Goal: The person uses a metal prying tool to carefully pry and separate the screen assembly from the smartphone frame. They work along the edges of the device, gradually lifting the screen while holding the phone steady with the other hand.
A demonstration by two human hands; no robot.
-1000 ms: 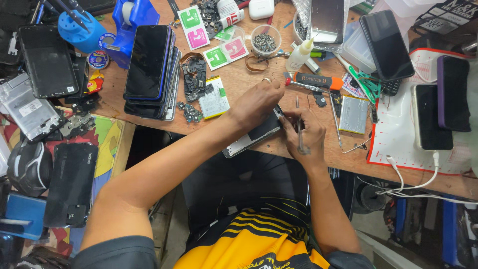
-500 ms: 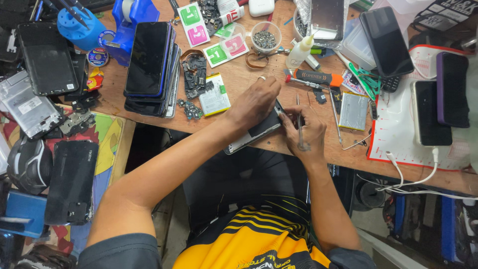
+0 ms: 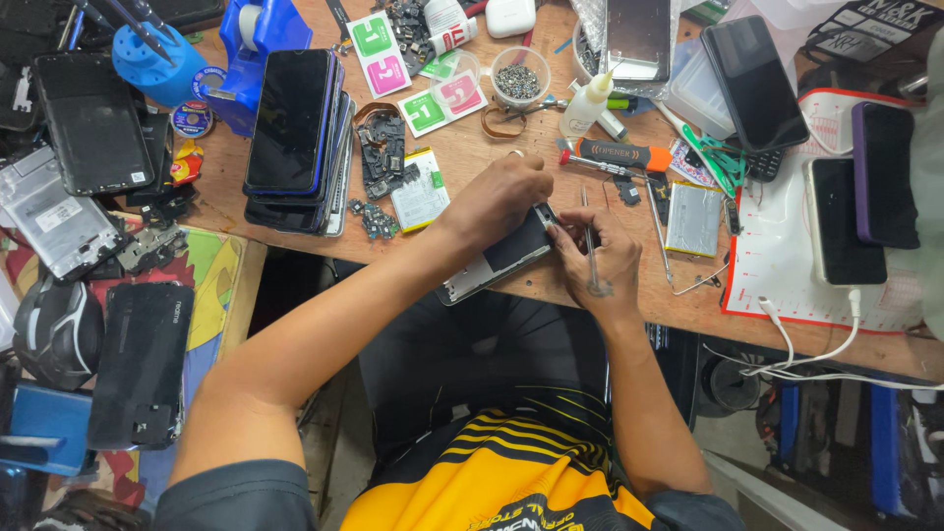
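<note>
Head view: against the earlier pictures little has shifted. The left hand (image 3: 497, 197) still presses down on the opened phone (image 3: 497, 264) at the centre of the frame, fingers curled over its upper end, and the right hand (image 3: 600, 258) still pinches thin metal tweezers (image 3: 588, 231) at the phone's top corner; the hands have only edged closer together over that corner, so the work reads as fine, steady picking at one spot rather than a new step.

Upper centre lie two green-and-pink peel tabs (image 3: 372, 51) and (image 3: 441, 98), flat rectangular stickers. Left of the left hand sits a small white label-covered battery pack (image 3: 421, 192). Upper right of centre stands a small white glue bottle (image 3: 585, 106), and just below it an orange-and-black handled opener tool (image 3: 615, 155). At far right a white mat with red border (image 3: 777, 265) carries phones.
</note>
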